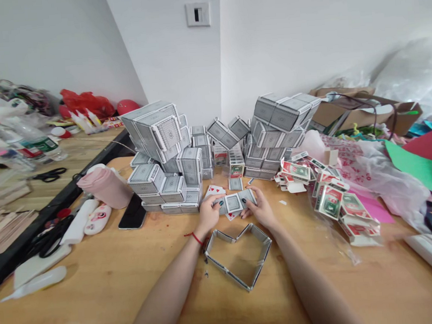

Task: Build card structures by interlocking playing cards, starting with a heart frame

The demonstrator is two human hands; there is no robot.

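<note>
On my feed, left hand (210, 210) and right hand (260, 207) each pinch one end of perhaps three joined cards (233, 202), beyond one heart frame (265, 250).

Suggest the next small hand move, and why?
Probably ease the card strip toward the body, to the heart-shaped frame, keeping both ends held. The left hand and right hand already grip opposite ends, and the frame, with similar card-like panels, lies close by between the forearms.
</note>
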